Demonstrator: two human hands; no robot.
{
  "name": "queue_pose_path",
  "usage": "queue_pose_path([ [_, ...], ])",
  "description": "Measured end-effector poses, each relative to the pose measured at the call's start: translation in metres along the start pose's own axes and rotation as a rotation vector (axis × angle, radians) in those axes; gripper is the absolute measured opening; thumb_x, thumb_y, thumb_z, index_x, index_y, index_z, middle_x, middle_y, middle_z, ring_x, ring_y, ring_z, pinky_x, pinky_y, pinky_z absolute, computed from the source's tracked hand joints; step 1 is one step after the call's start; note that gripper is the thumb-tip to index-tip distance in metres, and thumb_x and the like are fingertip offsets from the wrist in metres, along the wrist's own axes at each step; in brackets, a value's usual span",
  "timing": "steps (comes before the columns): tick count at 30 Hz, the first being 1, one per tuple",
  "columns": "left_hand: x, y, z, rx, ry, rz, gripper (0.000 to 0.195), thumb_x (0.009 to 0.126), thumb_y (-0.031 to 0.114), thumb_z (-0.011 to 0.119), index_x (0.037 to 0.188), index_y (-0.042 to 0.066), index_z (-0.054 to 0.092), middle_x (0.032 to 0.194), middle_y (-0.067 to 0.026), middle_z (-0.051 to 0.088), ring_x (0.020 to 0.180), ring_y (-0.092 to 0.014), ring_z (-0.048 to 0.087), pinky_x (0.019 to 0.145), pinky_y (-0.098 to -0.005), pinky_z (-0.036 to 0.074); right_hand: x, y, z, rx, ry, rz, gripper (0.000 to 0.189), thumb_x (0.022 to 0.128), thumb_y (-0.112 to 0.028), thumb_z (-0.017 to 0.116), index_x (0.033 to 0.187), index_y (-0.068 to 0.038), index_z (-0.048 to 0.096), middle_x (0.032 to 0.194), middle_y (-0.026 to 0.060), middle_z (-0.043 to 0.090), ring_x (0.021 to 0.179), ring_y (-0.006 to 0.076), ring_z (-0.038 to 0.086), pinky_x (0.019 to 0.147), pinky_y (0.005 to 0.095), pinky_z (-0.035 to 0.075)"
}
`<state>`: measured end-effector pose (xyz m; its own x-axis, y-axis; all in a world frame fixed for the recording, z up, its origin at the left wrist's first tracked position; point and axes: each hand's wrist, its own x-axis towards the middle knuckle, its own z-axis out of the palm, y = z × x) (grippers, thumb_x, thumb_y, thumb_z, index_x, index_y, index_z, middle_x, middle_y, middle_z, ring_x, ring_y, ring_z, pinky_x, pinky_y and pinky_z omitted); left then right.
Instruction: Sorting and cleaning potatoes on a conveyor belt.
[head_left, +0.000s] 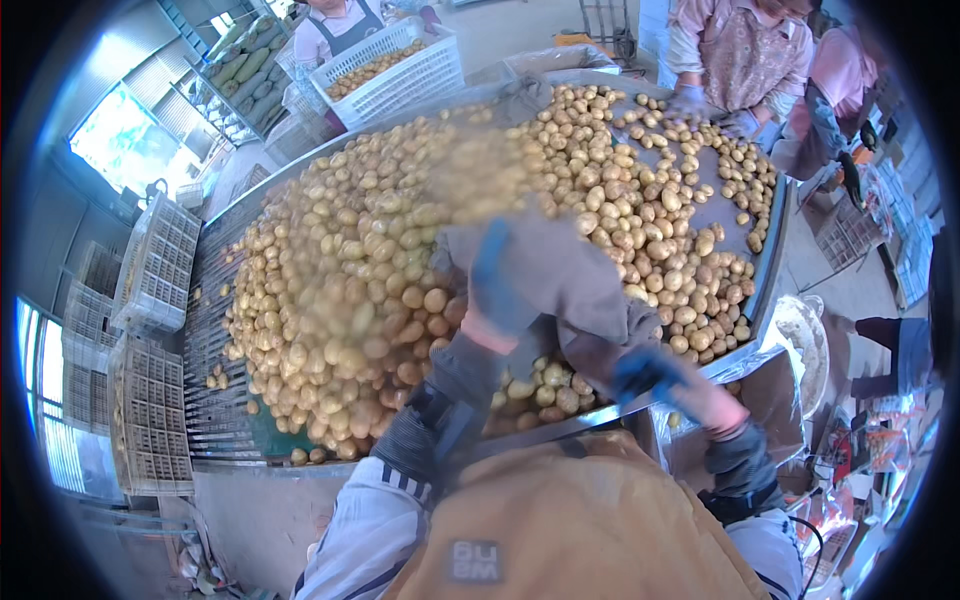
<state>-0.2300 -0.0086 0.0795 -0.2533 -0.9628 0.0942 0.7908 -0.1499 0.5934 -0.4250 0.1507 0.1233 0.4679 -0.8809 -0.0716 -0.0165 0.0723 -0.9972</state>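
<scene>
A grey-brown cloth (574, 277) is stretched between my hands over a large heap of potatoes (337, 247). My left hand (495, 289), in a blue and pink glove and blurred, is closed on the upper left part of the cloth. Near the table's front edge, my right hand (679, 386), gloved alike, is at the cloth's lower right end; its fingertips are blurred and their hold is unclear. Small potatoes show below the cloth, close to the metal rim of the sorting table (585, 424). Another grey cloth (523, 97) lies at the table's far edge.
Co-workers stand across the table; one has gloved hands (694, 109) among the potatoes at the far right. A white plastic crate (397, 75) of potatoes stands at the far edge. Stacked crates (154, 412) stand left. A lined cardboard box (765, 405) is beside my right arm.
</scene>
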Motion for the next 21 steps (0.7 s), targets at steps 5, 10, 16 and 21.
queue_pose_path([
  [5,0.003,0.038,0.015,1.418,-0.578,0.684,0.031,0.097,0.020,0.042,0.119,-0.001,0.051,0.111,-0.0081,0.059,0.100,-0.018,0.057,0.086,-0.0309,0.045,0.067,0.070,0.029,0.427,-0.044,-0.064,0.079,0.088,-0.057,0.046,0.140,-0.002,0.027,0.134,0.0154,0.040,0.120,0.0275,0.043,0.102,0.0400,0.034],
  [10,-0.017,0.125,0.087,1.248,-0.915,0.858,0.036,0.086,0.021,0.062,0.117,0.004,0.056,0.117,-0.0092,0.058,0.110,-0.025,0.054,0.096,-0.0375,0.041,0.058,-0.004,-0.015,0.880,0.395,-0.616,0.077,0.088,-0.061,0.041,0.146,-0.015,0.018,0.144,0.0148,0.030,0.129,0.0383,0.033,0.107,0.0524,0.028],
  [16,-0.035,0.140,0.049,1.488,-0.717,0.578,0.030,0.080,0.011,0.051,0.107,0.003,0.063,0.108,-0.0127,0.062,0.102,-0.029,0.059,0.093,-0.0375,0.043,0.045,-0.022,-0.070,-0.496,0.898,-0.389,0.053,0.097,-0.029,0.043,0.137,0.004,0.032,0.128,0.0114,0.048,0.112,0.0204,0.050,0.099,0.0319,0.038],
  [21,-0.048,0.073,-0.026,1.012,-0.074,0.140,0.037,0.093,0.024,0.048,0.119,-0.001,0.054,0.119,-0.0118,0.057,0.110,-0.018,0.052,0.092,-0.0326,0.044,0.080,0.014,-0.118,0.247,0.760,-0.508,0.045,0.101,-0.025,0.035,0.136,0.002,0.037,0.132,0.0099,0.046,0.117,0.0175,0.046,0.101,0.0313,0.036],
])
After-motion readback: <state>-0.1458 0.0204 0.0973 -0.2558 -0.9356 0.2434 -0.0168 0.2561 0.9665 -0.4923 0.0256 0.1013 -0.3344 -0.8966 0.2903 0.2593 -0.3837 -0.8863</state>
